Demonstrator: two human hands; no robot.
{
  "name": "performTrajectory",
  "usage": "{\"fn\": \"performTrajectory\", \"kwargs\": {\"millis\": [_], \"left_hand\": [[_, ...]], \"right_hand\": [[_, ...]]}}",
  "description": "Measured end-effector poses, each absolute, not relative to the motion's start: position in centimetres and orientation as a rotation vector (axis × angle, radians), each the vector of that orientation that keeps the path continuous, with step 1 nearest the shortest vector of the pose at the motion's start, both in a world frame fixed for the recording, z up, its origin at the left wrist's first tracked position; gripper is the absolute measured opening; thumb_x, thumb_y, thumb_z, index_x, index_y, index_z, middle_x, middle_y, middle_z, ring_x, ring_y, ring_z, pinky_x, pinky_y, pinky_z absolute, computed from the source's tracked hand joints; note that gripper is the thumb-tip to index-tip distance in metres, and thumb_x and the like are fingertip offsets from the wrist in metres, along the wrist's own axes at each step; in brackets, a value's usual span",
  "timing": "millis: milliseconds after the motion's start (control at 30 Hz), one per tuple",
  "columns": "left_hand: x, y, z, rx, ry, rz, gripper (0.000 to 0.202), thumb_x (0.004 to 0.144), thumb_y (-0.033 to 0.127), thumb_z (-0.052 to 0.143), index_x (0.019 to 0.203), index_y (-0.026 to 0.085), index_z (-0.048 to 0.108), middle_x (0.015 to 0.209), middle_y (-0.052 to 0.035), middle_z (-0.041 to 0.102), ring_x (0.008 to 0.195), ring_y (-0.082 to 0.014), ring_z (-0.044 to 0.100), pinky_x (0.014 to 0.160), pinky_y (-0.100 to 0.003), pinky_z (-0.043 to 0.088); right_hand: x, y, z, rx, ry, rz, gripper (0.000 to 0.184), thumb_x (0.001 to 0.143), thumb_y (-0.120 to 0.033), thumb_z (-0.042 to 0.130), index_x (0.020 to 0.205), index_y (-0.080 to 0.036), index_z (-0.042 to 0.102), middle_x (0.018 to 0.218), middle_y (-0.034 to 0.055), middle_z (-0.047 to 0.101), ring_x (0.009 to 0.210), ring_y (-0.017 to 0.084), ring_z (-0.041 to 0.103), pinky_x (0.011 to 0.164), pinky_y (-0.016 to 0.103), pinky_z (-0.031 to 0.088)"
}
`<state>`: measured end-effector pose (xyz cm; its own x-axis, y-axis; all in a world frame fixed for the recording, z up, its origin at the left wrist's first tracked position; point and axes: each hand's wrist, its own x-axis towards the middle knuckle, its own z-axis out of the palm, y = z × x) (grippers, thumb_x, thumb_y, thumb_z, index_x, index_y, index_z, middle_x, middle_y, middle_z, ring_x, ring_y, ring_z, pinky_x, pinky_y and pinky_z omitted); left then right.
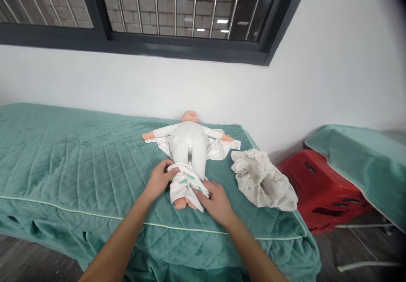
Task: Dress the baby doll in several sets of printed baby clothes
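Left grip (159, 180) and right grip (218, 202) both pinch pants (185, 181) between them, over lower legs of doll (189, 140), its long axis pointing away, neither hand nearer.

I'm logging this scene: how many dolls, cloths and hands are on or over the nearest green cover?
Doll: 1
Cloths: 3 (gripped cloth, spread cloth, crumpled cloth)
Hands: 2 (left hand, right hand)
Total: 6

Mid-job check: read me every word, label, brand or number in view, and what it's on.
No readable text.
Patterned cloth at the lower legs of the doll: printed marks, too small to tell if any are letters.
Crumpled cloth: faint print, too small to tell.
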<state>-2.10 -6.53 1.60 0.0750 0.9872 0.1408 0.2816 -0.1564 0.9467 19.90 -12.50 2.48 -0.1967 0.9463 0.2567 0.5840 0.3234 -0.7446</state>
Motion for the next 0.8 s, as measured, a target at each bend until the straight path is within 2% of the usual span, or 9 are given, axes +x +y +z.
{"fn": "performTrajectory", "kwargs": {"millis": [100, 167, 233, 300, 433, 533, 600, 700, 800], "left_hand": [[-2.3, -6.6, 1.5, 1.557, 1.282, 1.146, 0.031, 0.080, 0.047, 0.062, 0.090, 0.018, 0.060, 0.079, 0.0024, 0.058, 0.070, -0.0133, 0.051, 0.065, -0.024, 0.041], [-2.4, -7.2, 1.7, 1.574, 1.279, 1.141, 0.031, 0.081, 0.047, 0.061, 0.090, 0.018, 0.060, 0.080, 0.0020, 0.060, 0.072, -0.0138, 0.052, 0.066, -0.025, 0.042], [-2.5, -8.4, 1.9, 1.599, 1.283, 1.102, 0.032, 0.084, 0.049, 0.058, 0.090, 0.018, 0.060, 0.081, 0.0015, 0.060, 0.073, -0.0144, 0.053, 0.068, -0.025, 0.042], [-2.6, -10.0, 2.2, 1.622, 1.290, 1.044, 0.034, 0.087, 0.051, 0.055, 0.091, 0.018, 0.060, 0.082, 0.0009, 0.061, 0.075, -0.0153, 0.054, 0.070, -0.026, 0.043], [-2.8, -12.7, 2.1, 1.654, 1.261, 0.945, 0.040, 0.087, 0.052, 0.056, 0.106, 0.017, 0.058, 0.095, -0.0035, 0.065, 0.085, -0.0194, 0.059, 0.078, -0.031, 0.046], [-2.9, -13.5, 1.9, 1.728, 1.222, 0.908, 0.066, 0.077, 0.050, 0.069, 0.130, 0.018, 0.047, 0.122, -0.0104, 0.059, 0.108, -0.0252, 0.057, 0.092, -0.036, 0.046], [-3.1, -13.6, 2.1, 1.828, 1.209, 0.871, 0.082, 0.069, 0.050, 0.077, 0.136, 0.018, 0.040, 0.132, -0.0137, 0.052, 0.119, -0.0282, 0.052, 0.099, -0.039, 0.043], [-3.3, -13.5, 3.2, 2.060, 1.229, 0.727, 0.083, 0.065, 0.051, 0.079, 0.132, 0.018, 0.043, 0.127, -0.0141, 0.054, 0.118, -0.0303, 0.052, 0.098, -0.040, 0.044], [-3.4, -13.5, 4.8, 2.243, 1.305, 0.579, 0.068, 0.068, 0.051, 0.076, 0.122, 0.019, 0.052, 0.114, -0.0118, 0.061, 0.107, -0.0310, 0.057, 0.088, -0.039, 0.046]], "right_hand": [[19.3, -14.5, 3.4, -1.361, -1.886, 0.690, 0.024, 0.088, -0.041, 0.060, 0.096, -0.020, 0.068, 0.088, 0.0021, 0.069, 0.083, 0.019, 0.059, 0.077, 0.030, 0.043], [19.3, -15.1, 4.1, -1.339, -1.900, 0.770, 0.037, 0.082, -0.043, 0.068, 0.112, -0.021, 0.065, 0.102, 0.0043, 0.069, 0.092, 0.023, 0.061, 0.079, 0.031, 0.045], [19.4, -15.3, 4.7, -1.339, -1.940, 0.793, 0.054, 0.072, -0.043, 0.078, 0.119, -0.022, 0.062, 0.108, 0.0057, 0.068, 0.099, 0.026, 0.061, 0.082, 0.033, 0.046], [19.5, -15.2, 5.0, -1.360, -1.972, 0.762, 0.061, 0.066, -0.043, 0.083, 0.119, -0.022, 0.062, 0.111, 0.0066, 0.067, 0.103, 0.028, 0.060, 0.086, 0.036, 0.045], [19.6, -14.9, 5.1, -1.374, -2.021, 0.722, 0.054, 0.070, -0.047, 0.079, 0.114, -0.020, 0.063, 0.109, 0.0072, 0.068, 0.101, 0.028, 0.061, 0.088, 0.038, 0.044], [19.7, -14.6, 5.4, -1.373, -2.065, 0.721, 0.052, 0.071, -0.046, 0.079, 0.112, -0.019, 0.063, 0.106, 0.0064, 0.070, 0.098, 0.027, 0.062, 0.087, 0.037, 0.043], [19.7, -14.4, 5.7, -1.351, -2.095, 0.735, 0.048, 0.073, -0.045, 0.077, 0.112, -0.020, 0.063, 0.106, 0.0053, 0.070, 0.096, 0.025, 0.062, 0.084, 0.034, 0.044], [19.8, -14.3, 6.0, -1.329, -2.122, 0.736, 0.043, 0.076, -0.046, 0.075, 0.109, -0.021, 0.065, 0.103, 0.0044, 0.071, 0.091, 0.022, 0.063, 0.081, 0.031, 0.044], [19.7, -14.3, 6.2, -1.339, -2.128, 0.788, 0.041, 0.076, -0.049, 0.074, 0.105, -0.020, 0.067, 0.100, 0.0038, 0.072, 0.086, 0.021, 0.063, 0.077, 0.030, 0.044]]}}
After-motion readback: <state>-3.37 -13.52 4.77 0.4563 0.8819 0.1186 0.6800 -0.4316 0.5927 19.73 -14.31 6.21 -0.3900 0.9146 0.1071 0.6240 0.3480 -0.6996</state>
